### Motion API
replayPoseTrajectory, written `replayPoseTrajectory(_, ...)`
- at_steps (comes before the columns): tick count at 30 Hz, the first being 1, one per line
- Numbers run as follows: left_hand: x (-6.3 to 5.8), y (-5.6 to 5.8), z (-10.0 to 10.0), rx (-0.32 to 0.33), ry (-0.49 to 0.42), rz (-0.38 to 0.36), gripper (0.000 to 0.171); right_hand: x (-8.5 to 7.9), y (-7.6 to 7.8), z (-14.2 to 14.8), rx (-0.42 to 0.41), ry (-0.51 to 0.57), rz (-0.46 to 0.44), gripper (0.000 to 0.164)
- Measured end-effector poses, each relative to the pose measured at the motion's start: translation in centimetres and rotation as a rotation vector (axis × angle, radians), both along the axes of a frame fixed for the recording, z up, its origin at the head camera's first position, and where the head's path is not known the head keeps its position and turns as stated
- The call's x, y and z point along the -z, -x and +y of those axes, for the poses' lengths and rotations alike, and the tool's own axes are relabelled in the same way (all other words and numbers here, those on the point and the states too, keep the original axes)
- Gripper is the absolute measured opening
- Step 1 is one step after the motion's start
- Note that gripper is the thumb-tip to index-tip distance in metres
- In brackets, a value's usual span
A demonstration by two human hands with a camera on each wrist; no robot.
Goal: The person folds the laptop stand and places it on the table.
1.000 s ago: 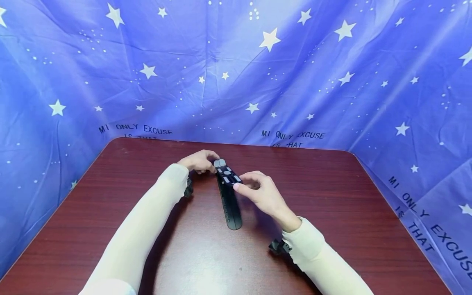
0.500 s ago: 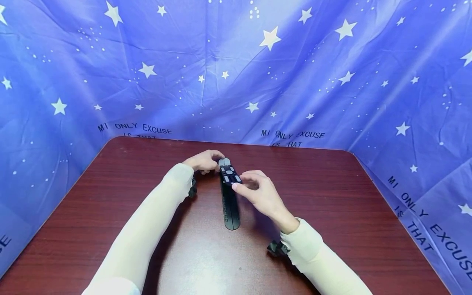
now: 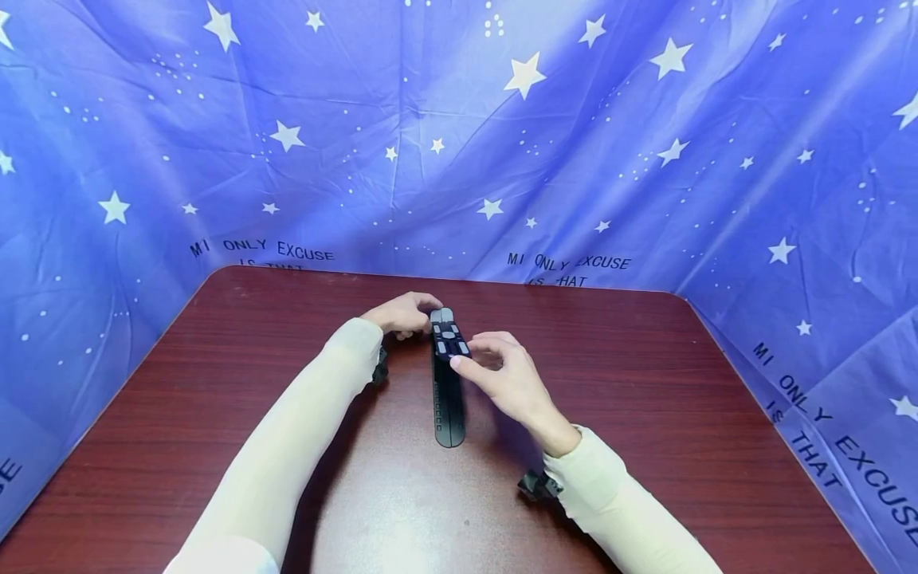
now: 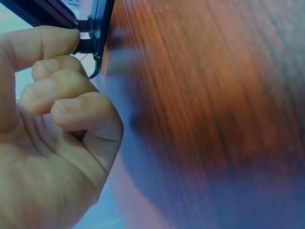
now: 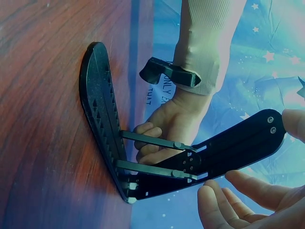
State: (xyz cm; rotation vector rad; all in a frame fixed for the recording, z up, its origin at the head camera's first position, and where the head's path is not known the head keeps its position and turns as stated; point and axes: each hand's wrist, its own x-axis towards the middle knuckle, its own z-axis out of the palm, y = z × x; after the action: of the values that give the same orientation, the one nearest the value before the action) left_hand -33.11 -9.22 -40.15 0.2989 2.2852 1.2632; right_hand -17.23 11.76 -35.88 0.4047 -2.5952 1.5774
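Note:
A black folding laptop stand (image 3: 449, 410) with grey pads stands opened on the table, its long base flat and its upper plate (image 5: 238, 143) tilted up. In the right wrist view, two support struts (image 5: 155, 139) link base and plate. My left hand (image 3: 404, 314) pinches the stand at its far, hinged end; in the left wrist view the thumb touches the hinge and the other visible fingers are curled. My right hand (image 3: 512, 379) holds the raised plate near its free end, thumb at the tip and fingers along the side edge.
A dark red wood-grain table (image 3: 610, 383) lies under everything. Behind it and at both sides hangs a blue curtain (image 3: 459, 191) with stars and lettering. Each wrist carries a black camera mount (image 3: 539, 484).
The far end of the stand has swung right, so the stand now points more straight away from me. My left hand has moved right with it; my right hand has barely moved.

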Motion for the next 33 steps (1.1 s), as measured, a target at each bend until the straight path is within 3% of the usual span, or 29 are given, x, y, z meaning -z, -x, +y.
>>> replayPoseTrajectory(8,0.2,-0.2,0.1,-0.003,0.026,0.024,0.064,0.1,0.0,0.2,-0.001,-0.011,0.010,0.035)
replayPoseTrajectory(14,0.4,-0.6,0.1,0.024,0.045,0.115,0.063,0.2,0.0,0.5,-0.021,-0.009,0.005,0.037)
replayPoseTrajectory(16,0.5,-0.9,0.1,0.027,0.042,0.148,0.064,-0.5,-0.5,0.5,-0.033,-0.006,-0.007,0.038)
replayPoseTrajectory(20,0.6,-1.7,-0.2,0.030,0.051,0.213,0.063,-0.4,-0.5,0.9,-0.055,-0.005,-0.022,0.042)
replayPoseTrajectory(27,0.5,-3.5,-0.9,0.044,0.172,0.377,0.050,0.3,-0.2,1.8,-0.068,-0.031,-0.054,0.048)
replayPoseTrajectory(33,0.1,-5.7,-1.1,0.037,0.137,0.426,0.033,0.9,0.2,2.1,-0.056,-0.069,-0.062,0.044)
